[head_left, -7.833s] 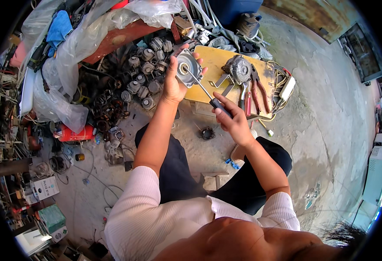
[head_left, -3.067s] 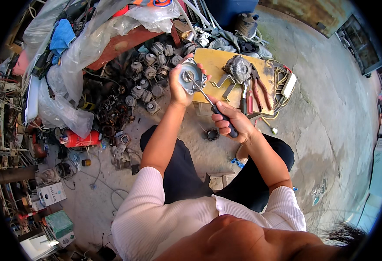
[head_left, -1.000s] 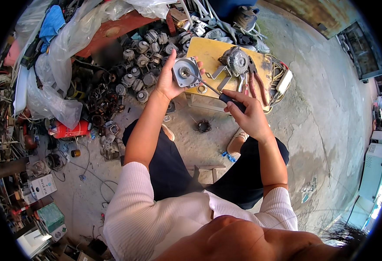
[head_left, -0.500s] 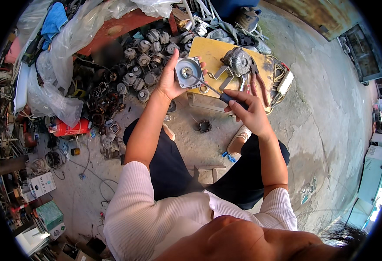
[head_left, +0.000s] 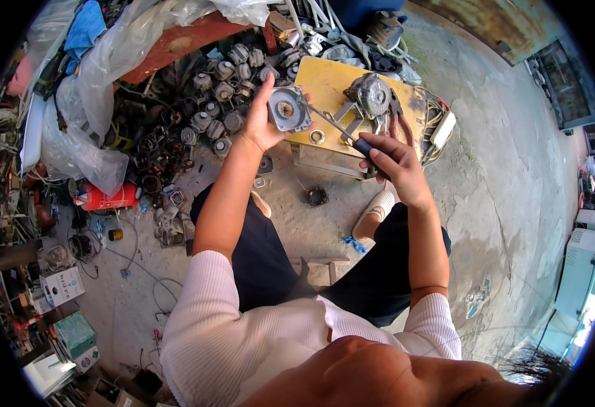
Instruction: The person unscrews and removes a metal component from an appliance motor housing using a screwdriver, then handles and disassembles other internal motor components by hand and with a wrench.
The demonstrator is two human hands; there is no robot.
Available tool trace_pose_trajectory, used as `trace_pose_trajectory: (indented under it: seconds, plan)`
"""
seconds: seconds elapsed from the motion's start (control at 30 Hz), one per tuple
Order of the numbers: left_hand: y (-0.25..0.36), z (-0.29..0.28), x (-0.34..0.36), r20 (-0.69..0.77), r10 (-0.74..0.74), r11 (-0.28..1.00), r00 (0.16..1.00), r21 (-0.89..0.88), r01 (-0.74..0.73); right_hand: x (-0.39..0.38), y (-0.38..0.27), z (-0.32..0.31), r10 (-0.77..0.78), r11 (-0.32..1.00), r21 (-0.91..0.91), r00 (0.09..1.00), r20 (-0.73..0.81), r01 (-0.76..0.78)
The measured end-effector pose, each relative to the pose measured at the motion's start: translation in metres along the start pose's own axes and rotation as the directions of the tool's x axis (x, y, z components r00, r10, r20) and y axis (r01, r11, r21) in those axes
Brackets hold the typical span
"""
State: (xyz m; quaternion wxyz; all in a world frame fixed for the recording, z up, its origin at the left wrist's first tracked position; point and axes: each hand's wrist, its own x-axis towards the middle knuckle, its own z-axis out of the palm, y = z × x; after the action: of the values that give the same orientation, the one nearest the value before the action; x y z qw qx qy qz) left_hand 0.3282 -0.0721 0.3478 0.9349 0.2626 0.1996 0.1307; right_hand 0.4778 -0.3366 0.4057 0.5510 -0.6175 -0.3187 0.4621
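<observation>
My left hand (head_left: 262,124) is wrapped round a square grey metal motor end cover (head_left: 296,121), with its hollow side and round centre hole turned up. My right hand (head_left: 400,165) grips a screwdriver (head_left: 362,146) by its dark handle. The thin shaft slants up and left, and its tip is at the right edge of the cover; whether it touches cannot be told. Beyond my right hand, a round metal motor (head_left: 370,95) rests on a yellow-topped low table (head_left: 321,71). Pliers (head_left: 399,122) lie beside the motor. A small metal ring (head_left: 317,137) is on the table's near edge.
A heap of small motors (head_left: 219,95) covers the floor at the far left. Nearer lies a red cylinder (head_left: 107,197) by plastic sheeting (head_left: 84,146). A square metal frame (head_left: 317,196) sits between my feet. Coiled cables (head_left: 436,112) hang at the table's right side.
The screwdriver tip has come out of the cover's centre to its right edge. My right hand has shifted slightly right and nearer. The cover has tilted a little.
</observation>
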Motion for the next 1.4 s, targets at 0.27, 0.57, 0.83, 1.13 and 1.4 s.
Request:
trace_pose_trajectory:
  seconds: [0.27,0.57,0.83,1.13,1.4]
  plan:
    - [0.025,-0.007,-0.016,-0.039,-0.059,0.984,0.997,0.164,0.065,-0.01,0.01,-0.008,0.025,0.964,-0.262,0.999,-0.045,-0.035]
    - [-0.005,-0.002,-0.007,0.033,-0.294,0.946,0.955,0.151,0.286,-0.014,-0.001,-0.003,0.062,0.935,-0.344,0.995,-0.076,-0.084]
    - [-0.005,-0.005,-0.01,-0.02,-0.227,0.956,0.974,0.184,0.227,-0.025,-0.014,-0.019,0.031,0.947,-0.318,1.0,-0.003,-0.031]
    - [-0.002,0.012,-0.019,0.175,-0.061,0.997,0.983,0.065,0.05,-0.02,-0.008,-0.01,-0.037,0.986,-0.161,0.999,0.017,0.039]
    - [-0.004,0.016,-0.02,0.13,-0.024,0.994,0.991,0.106,0.01,-0.017,-0.015,0.0,-0.191,0.911,-0.373,0.982,0.003,0.178]
